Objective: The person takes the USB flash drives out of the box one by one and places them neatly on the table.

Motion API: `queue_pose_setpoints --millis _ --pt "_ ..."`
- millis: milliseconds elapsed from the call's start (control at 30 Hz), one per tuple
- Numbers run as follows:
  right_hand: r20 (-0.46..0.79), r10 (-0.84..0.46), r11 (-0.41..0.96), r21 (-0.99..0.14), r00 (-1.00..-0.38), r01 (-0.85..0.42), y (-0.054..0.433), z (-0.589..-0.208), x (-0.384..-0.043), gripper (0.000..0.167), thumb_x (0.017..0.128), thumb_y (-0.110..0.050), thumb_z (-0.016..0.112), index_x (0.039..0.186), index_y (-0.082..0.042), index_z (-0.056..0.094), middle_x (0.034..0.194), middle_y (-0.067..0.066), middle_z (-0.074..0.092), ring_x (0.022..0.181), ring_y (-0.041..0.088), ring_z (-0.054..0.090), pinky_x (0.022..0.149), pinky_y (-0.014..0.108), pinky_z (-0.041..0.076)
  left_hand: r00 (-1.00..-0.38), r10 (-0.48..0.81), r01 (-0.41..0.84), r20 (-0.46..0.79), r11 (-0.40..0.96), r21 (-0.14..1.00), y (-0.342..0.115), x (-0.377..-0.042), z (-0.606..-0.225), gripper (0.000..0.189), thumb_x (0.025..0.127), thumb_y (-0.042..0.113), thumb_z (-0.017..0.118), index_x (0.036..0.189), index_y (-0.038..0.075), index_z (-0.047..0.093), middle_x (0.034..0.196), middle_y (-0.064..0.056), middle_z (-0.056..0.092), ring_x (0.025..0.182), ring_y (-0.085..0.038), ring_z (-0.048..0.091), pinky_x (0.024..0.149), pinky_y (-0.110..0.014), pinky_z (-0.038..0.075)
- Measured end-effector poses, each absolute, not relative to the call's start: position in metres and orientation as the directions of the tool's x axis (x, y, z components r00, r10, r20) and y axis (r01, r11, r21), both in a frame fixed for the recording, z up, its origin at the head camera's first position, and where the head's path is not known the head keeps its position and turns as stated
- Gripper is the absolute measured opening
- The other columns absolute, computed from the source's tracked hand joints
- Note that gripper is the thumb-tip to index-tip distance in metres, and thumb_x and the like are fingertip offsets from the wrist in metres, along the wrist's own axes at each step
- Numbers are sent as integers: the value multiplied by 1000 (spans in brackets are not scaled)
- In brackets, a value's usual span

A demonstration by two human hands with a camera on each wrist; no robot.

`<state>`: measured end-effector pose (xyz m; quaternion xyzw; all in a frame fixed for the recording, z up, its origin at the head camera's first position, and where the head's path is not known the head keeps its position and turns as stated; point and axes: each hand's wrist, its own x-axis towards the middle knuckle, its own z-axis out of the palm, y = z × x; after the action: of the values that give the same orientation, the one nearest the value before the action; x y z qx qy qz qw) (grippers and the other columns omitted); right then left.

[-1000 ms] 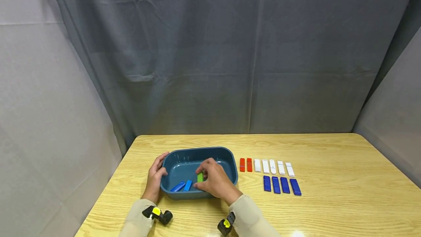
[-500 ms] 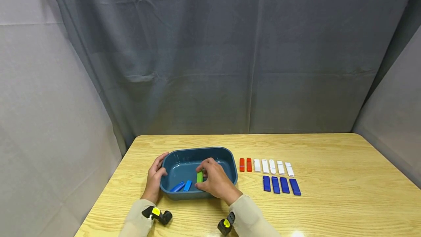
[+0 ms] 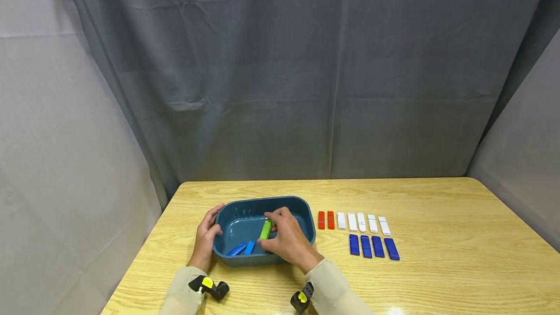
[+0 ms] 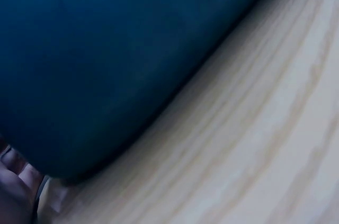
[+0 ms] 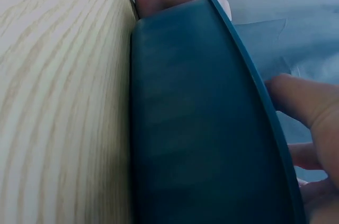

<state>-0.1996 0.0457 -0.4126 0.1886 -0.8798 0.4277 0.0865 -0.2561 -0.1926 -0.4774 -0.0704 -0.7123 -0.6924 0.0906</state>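
Note:
A dark teal plastic basin (image 3: 236,257) sits on the wooden table. My left hand (image 3: 204,238) holds its left side, thumb at the rim and fingers along the outside. Inside the basin, my right hand (image 3: 286,237) pinches a green USB stick (image 3: 265,229) between thumb and fingers; the stick leans to the right. Two blue USB sticks lie near the basin's front wall: a rounded darker one (image 3: 236,249) and a lighter one (image 3: 250,247). In the right wrist view, the basin's outer wall (image 5: 201,113) hides what my right fingers (image 5: 302,97) hold.
Right of the basin lie two red USB sticks (image 3: 330,220) and several white ones (image 3: 352,221) in one row. Several dark blue ones (image 3: 366,246) form a nearer row. A grey curtain (image 3: 271,86) hangs behind the table (image 3: 446,237).
The green USB stick, upright in my right hand before, now tilts with its top to the right. My right fingers have shifted slightly. My left hand stays on the basin.

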Motion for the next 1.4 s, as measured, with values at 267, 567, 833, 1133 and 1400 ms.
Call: queue_pose_setpoints --millis 267,567,833,1133,1400 --pt "341 -217 514 -757 -915 -404 52 -405 -196 62 74 -16 83 129 -4 57 115 8 46 96 20 62 77 25 53 -978 -5 208 208 17 978 -191 -251 -469 65 77 -14 43 139 5 49 141 -15 50 127 -26 45 93 -23 35" --pt "396 -227 529 -717 -890 -454 72 -402 -190 57 75 -18 82 125 -7 58 115 5 49 99 19 61 83 27 51 -980 4 197 197 27 980 -190 -243 -459 64 77 -14 43 140 0 46 141 -20 47 128 -31 44 92 -24 36" --pt "432 -191 595 -663 -881 -454 110 -396 -181 53 72 -22 84 119 -16 60 115 -2 56 100 17 59 85 32 51 -978 -16 208 209 44 977 -194 -255 -478 64 77 -10 44 138 10 50 141 -12 50 127 -24 45 91 -20 34" --pt "481 -115 686 -594 -869 -420 154 -399 -178 51 70 -22 85 115 -13 62 111 -2 59 88 10 53 76 32 49 -978 -27 206 207 45 978 -194 -258 -479 63 77 -8 45 136 12 51 140 -7 50 125 -21 45 91 -21 35" --pt "487 -142 726 -541 -862 -425 183 -414 -174 47 71 -18 84 112 -10 63 111 1 61 99 19 56 84 42 48 -976 -12 218 218 25 976 -192 -257 -478 63 77 -9 45 137 11 50 140 -10 50 126 -23 45 91 -21 35"
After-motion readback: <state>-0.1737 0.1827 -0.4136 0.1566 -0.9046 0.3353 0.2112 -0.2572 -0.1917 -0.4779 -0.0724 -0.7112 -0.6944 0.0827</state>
